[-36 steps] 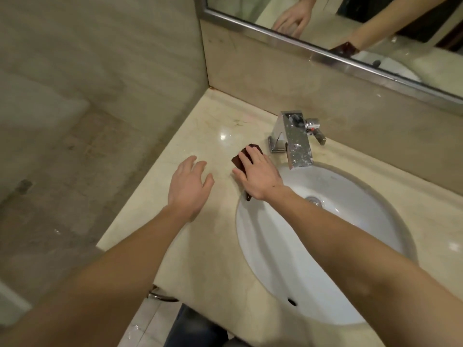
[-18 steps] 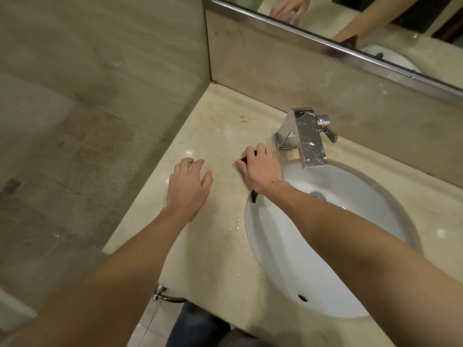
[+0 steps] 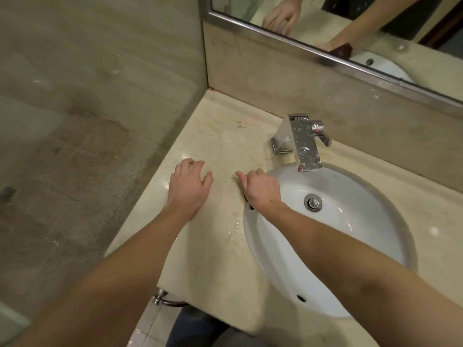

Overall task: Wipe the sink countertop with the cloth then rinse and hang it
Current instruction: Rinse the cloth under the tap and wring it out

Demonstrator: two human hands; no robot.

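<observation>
- We see the cloth (image 3: 249, 202) only as a dark sliver under the right hand (image 3: 260, 190), at the sink (image 3: 363, 196) rim on the counter (image 3: 225, 139); mirror (image 3: 400, 41) shows it dark red-brown.
- Right grip: fingers curled over cloth.
- Left hand (image 3: 189, 182): grip loose, tips on counter, holding nothing.

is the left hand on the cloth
No, the left hand rests bare on the countertop, while the dark cloth peeks out from under the right hand.
</observation>
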